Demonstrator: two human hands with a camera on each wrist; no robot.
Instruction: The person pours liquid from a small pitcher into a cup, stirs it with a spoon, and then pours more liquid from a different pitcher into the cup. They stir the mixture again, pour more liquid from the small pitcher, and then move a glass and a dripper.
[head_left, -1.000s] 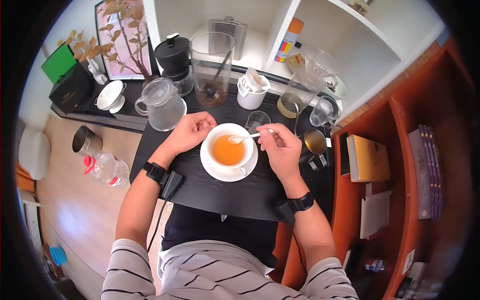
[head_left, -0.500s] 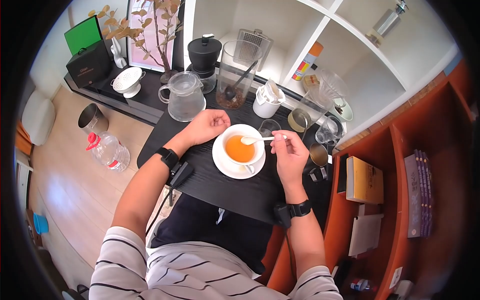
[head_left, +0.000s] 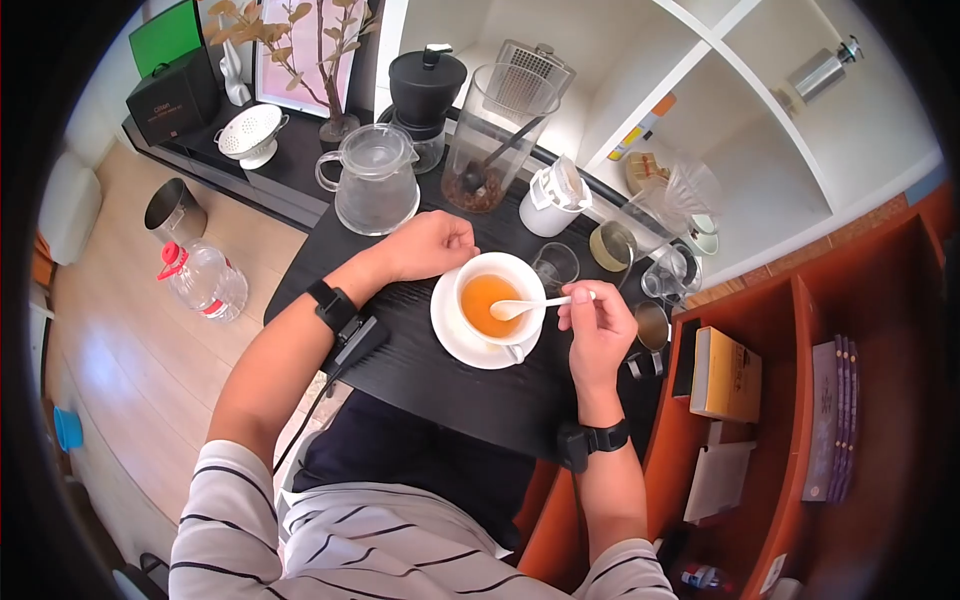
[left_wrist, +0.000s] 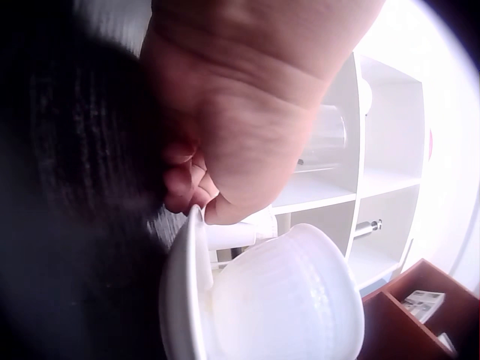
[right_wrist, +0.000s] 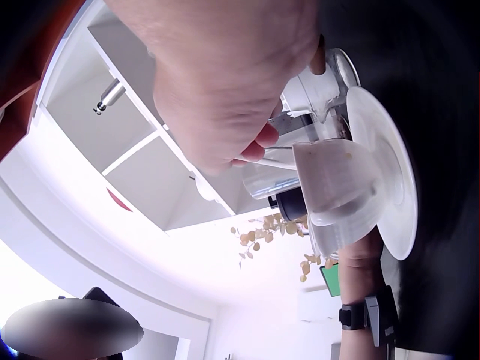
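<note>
A white cup [head_left: 532, 285] of amber liquid [head_left: 482, 292] stands on a white saucer [head_left: 458, 343] on the black table. With thumb and fingers, my right hand [head_left: 603, 335] pinches the handle of a white spoon [head_left: 545, 303], whose bowl is over the liquid inside the cup's rim. My left hand [head_left: 428, 246] is at the far left side of the saucer, its fingers curled. In the left wrist view, the saucer's rim [left_wrist: 193, 232] runs up between the thumb and fingers of that hand. The right wrist view shows the cup [right_wrist: 334, 176] upright on its saucer [right_wrist: 405, 217].
Behind the cup are a small glass [head_left: 556, 265], a white mug with a drip bag [head_left: 553, 200], a glass pot [head_left: 375, 190], a tall clear container of beans [head_left: 490, 150] and a black grinder [head_left: 427, 90]. A metal cup [head_left: 652, 325] stands right, by the red-brown shelf [head_left: 790, 310].
The head view has shifted and turned. The spoon's bowl has moved from the cup's far right side toward the middle of the liquid. My left hand stays by the saucer.
</note>
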